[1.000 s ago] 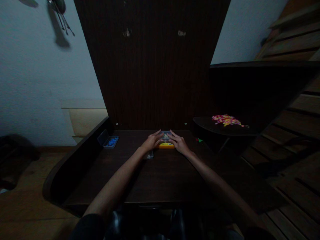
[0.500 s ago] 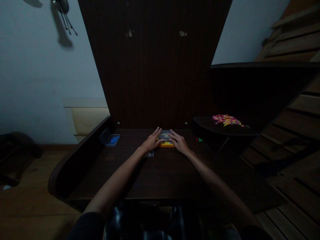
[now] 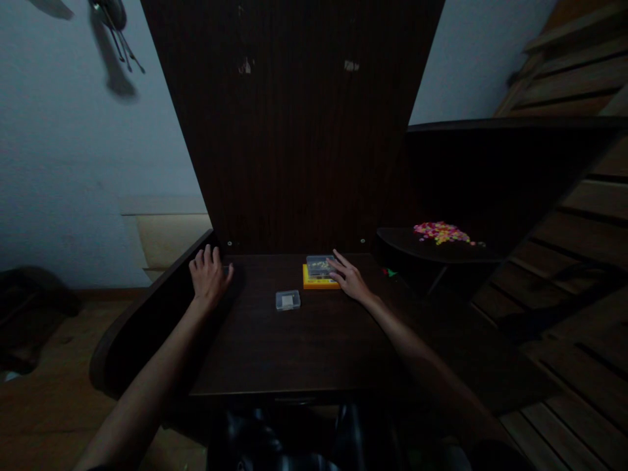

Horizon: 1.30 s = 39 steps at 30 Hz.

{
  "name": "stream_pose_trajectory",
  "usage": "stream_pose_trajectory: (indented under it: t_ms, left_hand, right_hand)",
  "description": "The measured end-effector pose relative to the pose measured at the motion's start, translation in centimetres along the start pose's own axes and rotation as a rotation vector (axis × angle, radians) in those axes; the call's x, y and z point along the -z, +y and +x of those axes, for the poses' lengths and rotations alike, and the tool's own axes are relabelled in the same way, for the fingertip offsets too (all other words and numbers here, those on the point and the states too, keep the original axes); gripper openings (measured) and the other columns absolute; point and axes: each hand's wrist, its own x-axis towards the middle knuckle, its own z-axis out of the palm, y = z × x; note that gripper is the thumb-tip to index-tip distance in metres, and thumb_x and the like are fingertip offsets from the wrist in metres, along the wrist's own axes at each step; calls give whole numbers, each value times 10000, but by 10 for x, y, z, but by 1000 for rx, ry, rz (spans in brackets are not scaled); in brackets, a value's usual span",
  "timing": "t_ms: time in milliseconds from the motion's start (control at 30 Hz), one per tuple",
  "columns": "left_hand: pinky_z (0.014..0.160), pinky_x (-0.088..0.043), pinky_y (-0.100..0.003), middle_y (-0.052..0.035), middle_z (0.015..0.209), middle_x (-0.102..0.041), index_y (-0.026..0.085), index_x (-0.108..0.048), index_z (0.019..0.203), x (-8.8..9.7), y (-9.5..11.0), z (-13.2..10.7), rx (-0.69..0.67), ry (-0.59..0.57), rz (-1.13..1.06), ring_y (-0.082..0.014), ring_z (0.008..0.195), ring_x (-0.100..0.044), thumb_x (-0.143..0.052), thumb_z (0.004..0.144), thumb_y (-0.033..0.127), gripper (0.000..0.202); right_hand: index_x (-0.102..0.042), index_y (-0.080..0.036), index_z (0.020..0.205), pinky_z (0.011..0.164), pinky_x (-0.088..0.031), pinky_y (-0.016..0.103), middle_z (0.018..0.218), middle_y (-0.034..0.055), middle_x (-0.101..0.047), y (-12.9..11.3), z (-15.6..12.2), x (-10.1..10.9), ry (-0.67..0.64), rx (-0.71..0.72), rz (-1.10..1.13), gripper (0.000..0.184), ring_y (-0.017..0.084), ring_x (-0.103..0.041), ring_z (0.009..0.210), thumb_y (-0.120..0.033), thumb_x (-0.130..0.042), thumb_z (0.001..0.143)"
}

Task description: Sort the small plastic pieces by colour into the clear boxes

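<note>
My left hand point(image 3: 210, 278) is over the left end of the desk, fingers apart and a little bent. It covers the spot of the small open case of blue pieces, so whether it touches the case cannot be made out. Near the desk's back edge, a clear plastic case point(image 3: 320, 266) with small pale pieces rests on a flat yellow box point(image 3: 314, 284). The stretched fingers of my right hand point(image 3: 350, 278) lie against the right side of that case. Between my hands, nearer to me, sits a small closed clear case point(image 3: 288, 300) with a pale label.
A heap of pink, yellow and orange pieces point(image 3: 441, 233) lies on the rounded side shelf point(image 3: 400, 237) at right. Small red and green bits point(image 3: 389, 272) are below it. A raised side panel point(image 3: 147, 320) bounds the dark desk point(image 3: 275, 353) at left.
My left hand has left the clear case and moved left to the case of blue pieces, now hidden behind it. The small closed case has come into full view. My right hand stays put.
</note>
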Motion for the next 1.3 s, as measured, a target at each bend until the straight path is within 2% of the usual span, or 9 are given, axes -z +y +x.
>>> stream_pose_trajectory:
  t_ms: [200,500,600,700,800,967,1067,1200,1300]
  left_hand:
    - [931,-400,-576,-303,1259,-528,-30,-399,1373,0,-24,-17,6,-124,68,-436,1164,-465,-450,865,390,661]
    - [1074,-360,-542,-242,1427,-368,80,-371,1389,-11,-28,-21,-129,-28,-190,-383,1318,-356,-528,864,345,609]
    - [1105,-330,-547,-258,1506,-258,74,-272,1447,-13,-22,-26,-15,-12,-244,-401,1382,-285,-610,834,455,797]
    - [1098,-320,-589,-293,1537,-167,50,-145,1490,-15,-15,-30,150,-39,-277,-457,1402,-230,-740,699,580,1123]
    - [1104,-325,-585,-306,1527,-185,40,-83,1501,-21,-11,-31,227,-76,-329,-465,1396,-251,-809,622,560,1253]
    - [1078,-385,-563,-216,1520,-296,150,-73,1516,-35,-15,-28,316,-111,-458,-427,1348,-376,-766,686,370,1104]
    - [1074,-398,-538,-233,1495,-343,142,-146,1504,-40,-17,-26,342,-115,-487,-403,1337,-411,-736,688,349,1028]
    - [1063,-406,-547,-253,1436,-426,122,-234,1480,-37,-11,-21,337,-102,-527,-377,1306,-462,-706,727,364,921]
    - [1088,-394,-532,-227,1442,-434,113,-296,1456,-28,6,-12,274,-84,-579,-347,1309,-466,-685,762,357,832]
  right_hand:
    - [-503,-241,1431,1091,-412,451,1563,67,-250,0,-1,2,7,-58,41,545,295,-389,1356,-235,-628,901]
    - [-478,-275,1444,929,-561,439,1552,78,-267,-8,-5,5,14,-128,114,587,312,-403,1342,-360,-656,891]
    - [-486,-258,1433,926,-559,446,1540,99,-275,-9,-5,5,37,-108,117,565,308,-419,1325,-396,-633,905]
    - [-481,-248,1427,919,-559,459,1526,117,-284,-10,-4,5,67,-94,125,565,313,-419,1317,-425,-623,909]
    - [-466,-256,1428,914,-556,477,1517,124,-289,-11,-4,5,83,-94,134,576,317,-421,1309,-443,-625,907]
    - [-461,-250,1419,890,-567,461,1496,136,-301,-12,-7,6,76,-81,117,563,310,-414,1311,-459,-606,917]
    - [-469,-245,1408,871,-570,463,1482,144,-313,-10,-7,7,97,-71,96,549,312,-424,1298,-466,-596,922]
    - [-494,-233,1382,917,-538,478,1452,146,-353,-11,-2,12,132,-45,57,512,308,-431,1288,-441,-591,924]
    - [-506,-231,1372,1035,-446,502,1428,138,-388,-18,6,16,149,-11,-1,491,300,-420,1300,-396,-605,920]
